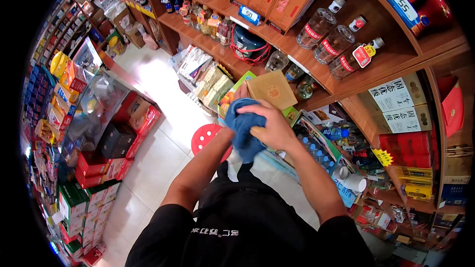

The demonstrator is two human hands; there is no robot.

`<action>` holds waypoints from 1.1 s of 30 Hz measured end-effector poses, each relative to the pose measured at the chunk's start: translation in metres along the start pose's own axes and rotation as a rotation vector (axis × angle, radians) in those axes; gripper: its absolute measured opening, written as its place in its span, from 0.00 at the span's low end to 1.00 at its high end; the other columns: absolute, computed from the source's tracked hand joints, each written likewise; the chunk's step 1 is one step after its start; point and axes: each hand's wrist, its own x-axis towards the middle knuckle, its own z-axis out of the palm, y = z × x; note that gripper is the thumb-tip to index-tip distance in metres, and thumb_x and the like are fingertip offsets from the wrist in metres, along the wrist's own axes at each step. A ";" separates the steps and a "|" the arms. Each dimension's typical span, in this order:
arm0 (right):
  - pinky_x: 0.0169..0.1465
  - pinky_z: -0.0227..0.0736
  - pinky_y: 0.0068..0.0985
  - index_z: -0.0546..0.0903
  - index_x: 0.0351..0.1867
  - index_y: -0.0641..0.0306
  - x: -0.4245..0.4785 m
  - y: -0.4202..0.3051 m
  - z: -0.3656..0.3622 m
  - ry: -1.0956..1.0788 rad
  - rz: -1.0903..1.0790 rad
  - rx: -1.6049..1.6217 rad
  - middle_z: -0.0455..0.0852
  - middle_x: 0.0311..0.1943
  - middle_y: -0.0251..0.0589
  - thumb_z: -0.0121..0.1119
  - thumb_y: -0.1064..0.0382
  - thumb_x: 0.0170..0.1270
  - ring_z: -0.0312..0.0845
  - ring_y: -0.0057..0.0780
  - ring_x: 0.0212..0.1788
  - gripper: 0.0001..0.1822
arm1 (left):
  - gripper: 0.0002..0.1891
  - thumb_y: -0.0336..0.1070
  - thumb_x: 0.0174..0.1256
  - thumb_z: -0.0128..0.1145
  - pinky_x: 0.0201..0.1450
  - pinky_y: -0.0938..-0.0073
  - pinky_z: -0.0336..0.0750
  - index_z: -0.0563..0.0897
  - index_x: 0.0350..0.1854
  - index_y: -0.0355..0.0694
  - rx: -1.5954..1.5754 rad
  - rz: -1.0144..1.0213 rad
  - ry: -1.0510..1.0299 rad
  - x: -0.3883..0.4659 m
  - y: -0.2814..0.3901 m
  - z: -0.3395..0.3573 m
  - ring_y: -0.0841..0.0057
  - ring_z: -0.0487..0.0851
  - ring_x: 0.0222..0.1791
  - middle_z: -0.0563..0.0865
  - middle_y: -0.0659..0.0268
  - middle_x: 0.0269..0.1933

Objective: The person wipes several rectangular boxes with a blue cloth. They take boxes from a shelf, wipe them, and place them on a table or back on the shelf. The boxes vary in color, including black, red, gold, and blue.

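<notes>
My right hand is closed on a crumpled blue cloth in front of my body. The fingers of my left hand show above the cloth, at the left edge of a flat tan box with a round emblem, and grip it there. The cloth hides most of the left palm. The tan box is tilted over a green carton with fruit pictures, close to the shelf's edge.
Wooden shelves with glass liquor bottles and boxed goods curve along the right. A red round stool stands below my left forearm. Wrapped bottled water sits at right. A glass counter and stacked cartons line the left.
</notes>
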 end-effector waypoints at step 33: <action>0.60 0.81 0.35 0.82 0.69 0.60 -0.017 0.299 0.026 0.309 0.748 0.074 0.91 0.55 0.50 0.66 0.61 0.57 0.88 0.41 0.53 0.33 | 0.71 0.55 0.44 0.80 0.81 0.46 0.59 0.46 0.85 0.31 0.314 -0.253 -0.254 -0.019 0.043 -0.156 0.42 0.62 0.77 0.63 0.38 0.75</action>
